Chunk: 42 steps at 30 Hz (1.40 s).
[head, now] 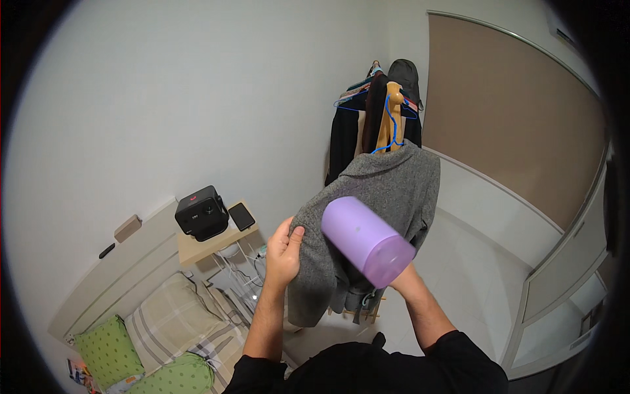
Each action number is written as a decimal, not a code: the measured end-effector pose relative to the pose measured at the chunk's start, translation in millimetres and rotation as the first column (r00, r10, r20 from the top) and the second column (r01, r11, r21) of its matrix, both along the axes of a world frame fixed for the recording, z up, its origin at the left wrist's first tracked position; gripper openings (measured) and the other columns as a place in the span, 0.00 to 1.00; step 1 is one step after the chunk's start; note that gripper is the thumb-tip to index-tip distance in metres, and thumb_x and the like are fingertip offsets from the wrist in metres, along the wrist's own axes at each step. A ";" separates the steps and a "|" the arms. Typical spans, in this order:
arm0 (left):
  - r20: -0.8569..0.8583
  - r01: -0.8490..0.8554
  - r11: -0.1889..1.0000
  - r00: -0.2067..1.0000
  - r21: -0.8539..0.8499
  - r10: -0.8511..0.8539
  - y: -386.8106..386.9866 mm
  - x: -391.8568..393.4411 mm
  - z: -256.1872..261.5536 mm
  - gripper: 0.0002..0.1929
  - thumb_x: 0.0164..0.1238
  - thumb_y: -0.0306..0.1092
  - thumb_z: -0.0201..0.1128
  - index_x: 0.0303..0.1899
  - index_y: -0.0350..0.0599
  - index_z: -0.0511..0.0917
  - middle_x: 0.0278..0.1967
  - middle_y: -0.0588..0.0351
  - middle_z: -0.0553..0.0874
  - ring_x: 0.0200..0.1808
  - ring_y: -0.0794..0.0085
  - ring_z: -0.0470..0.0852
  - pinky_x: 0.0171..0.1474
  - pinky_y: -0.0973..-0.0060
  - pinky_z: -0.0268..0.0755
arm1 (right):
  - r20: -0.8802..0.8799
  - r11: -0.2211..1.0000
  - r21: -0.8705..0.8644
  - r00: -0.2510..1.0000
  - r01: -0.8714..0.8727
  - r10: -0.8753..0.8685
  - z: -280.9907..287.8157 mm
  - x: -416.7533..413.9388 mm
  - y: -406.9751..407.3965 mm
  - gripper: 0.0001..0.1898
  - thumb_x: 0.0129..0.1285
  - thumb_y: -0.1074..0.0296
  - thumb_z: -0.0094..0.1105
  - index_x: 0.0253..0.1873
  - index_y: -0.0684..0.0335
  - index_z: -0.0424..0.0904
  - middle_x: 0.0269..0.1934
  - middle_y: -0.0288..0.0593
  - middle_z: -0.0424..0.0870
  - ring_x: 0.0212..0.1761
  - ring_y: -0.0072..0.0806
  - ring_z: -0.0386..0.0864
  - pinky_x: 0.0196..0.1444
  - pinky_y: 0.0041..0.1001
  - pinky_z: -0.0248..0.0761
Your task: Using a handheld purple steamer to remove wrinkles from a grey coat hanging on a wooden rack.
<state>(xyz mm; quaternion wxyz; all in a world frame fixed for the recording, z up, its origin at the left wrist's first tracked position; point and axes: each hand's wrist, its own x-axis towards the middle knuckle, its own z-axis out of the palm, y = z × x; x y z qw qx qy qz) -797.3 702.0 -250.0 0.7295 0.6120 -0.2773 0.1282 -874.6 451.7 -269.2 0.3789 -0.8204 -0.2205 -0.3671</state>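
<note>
A grey tweed jacket (379, 182) hangs from a blue hanger (392, 120) hooked at the round knob of a wooden clothes rack (395, 93). My left hand (284, 251) grips the jacket's left side at the upper sleeve, thumb on the outer face. In front of the cloth, tilted, is a purple cylindrical handheld garment steamer (362, 234) with a translucent base towards me. My right hand (404, 281) holds it from behind; the fingers and the steamer's front end are hidden. Whether the steamer touches the jacket I cannot tell.
More clothes (344, 143) and a dark cap or bag (404, 76) hang behind the jacket. To the left, a shelf (197, 251) bears a black projector (202, 212) and a phone (241, 216). A bed with pillows (172, 315) lies lower left; a glazed door (556, 305) stands right.
</note>
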 end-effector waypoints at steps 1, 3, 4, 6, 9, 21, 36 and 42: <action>-0.006 0.006 1.000 1.000 -0.009 -0.006 0.1 1.1 -0.5 0.17 0.84 0.33 0.57 0.62 0.30 0.78 0.51 0.54 0.88 0.53 0.74 0.82 0.61 0.76 0.72 | -0.215 0.978 0.153 0.961 -0.143 0.174 6.1 1.1 3.6 0.28 0.52 0.64 0.79 0.57 0.67 0.82 0.47 0.50 0.88 0.51 0.42 0.88 0.56 0.34 0.79; -0.023 0.015 0.999 1.000 -0.029 -0.015 1.1 2.8 -1.6 0.17 0.84 0.33 0.57 0.63 0.30 0.77 0.51 0.54 0.88 0.53 0.75 0.82 0.61 0.76 0.72 | -0.251 0.969 0.204 0.949 -0.142 0.192 12.8 -2.2 8.4 0.29 0.50 0.64 0.80 0.57 0.68 0.82 0.46 0.49 0.88 0.51 0.40 0.88 0.55 0.33 0.79; -0.020 0.013 1.000 1.000 -0.014 -0.013 2.2 3.1 -1.9 0.17 0.84 0.33 0.57 0.63 0.30 0.77 0.51 0.54 0.87 0.53 0.75 0.82 0.60 0.76 0.72 | -0.264 0.964 0.224 0.943 -0.145 0.203 14.2 -2.8 9.1 0.29 0.49 0.64 0.81 0.57 0.68 0.82 0.45 0.49 0.88 0.51 0.40 0.88 0.55 0.32 0.79; -0.014 0.010 1.000 1.000 0.011 -0.009 4.0 2.8 -2.1 0.17 0.84 0.33 0.57 0.63 0.30 0.77 0.51 0.54 0.87 0.54 0.75 0.82 0.60 0.76 0.72 | -0.217 0.982 0.173 0.970 -0.076 0.113 14.1 -3.4 1.2 0.27 0.50 0.65 0.80 0.56 0.67 0.82 0.45 0.48 0.89 0.50 0.40 0.88 0.54 0.33 0.79; 0.010 -0.015 0.999 1.000 0.029 0.015 4.6 0.3 -1.3 0.16 0.84 0.32 0.57 0.62 0.30 0.78 0.51 0.54 0.87 0.53 0.75 0.82 0.60 0.76 0.72 | -0.018 0.994 -0.029 0.994 0.106 -0.107 7.2 1.2 -22.1 0.24 0.52 0.65 0.77 0.55 0.65 0.83 0.44 0.47 0.90 0.50 0.42 0.88 0.54 0.35 0.79; -0.019 0.052 0.998 0.998 -0.027 -0.052 2.0 -0.1 1.4 0.17 0.84 0.32 0.56 0.63 0.30 0.76 0.53 0.54 0.86 0.55 0.75 0.81 0.62 0.76 0.71 | -0.103 0.999 0.048 0.995 0.002 0.003 -3.7 -5.2 -1.2 0.20 0.53 0.66 0.77 0.51 0.66 0.85 0.44 0.49 0.89 0.47 0.36 0.88 0.51 0.32 0.79; -0.019 0.016 1.000 1.000 -0.015 -0.016 5.1 4.3 2.9 0.16 0.84 0.30 0.56 0.63 0.31 0.77 0.52 0.54 0.87 0.54 0.75 0.81 0.61 0.76 0.72 | 0.030 0.973 -0.071 0.975 0.222 -0.220 -38.1 8.8 -27.3 0.21 0.49 0.63 0.80 0.48 0.64 0.86 0.42 0.47 0.90 0.46 0.42 0.88 0.51 0.37 0.80; -0.015 -0.027 0.999 0.999 0.038 0.028 6.7 6.2 2.5 0.16 0.84 0.30 0.56 0.63 0.31 0.77 0.52 0.54 0.87 0.54 0.75 0.81 0.61 0.76 0.72 | -0.176 0.989 0.001 0.973 0.150 -0.148 -69.0 -0.8 -19.2 0.23 0.50 0.64 0.80 0.51 0.64 0.85 0.45 0.47 0.90 0.48 0.39 0.89 0.52 0.33 0.80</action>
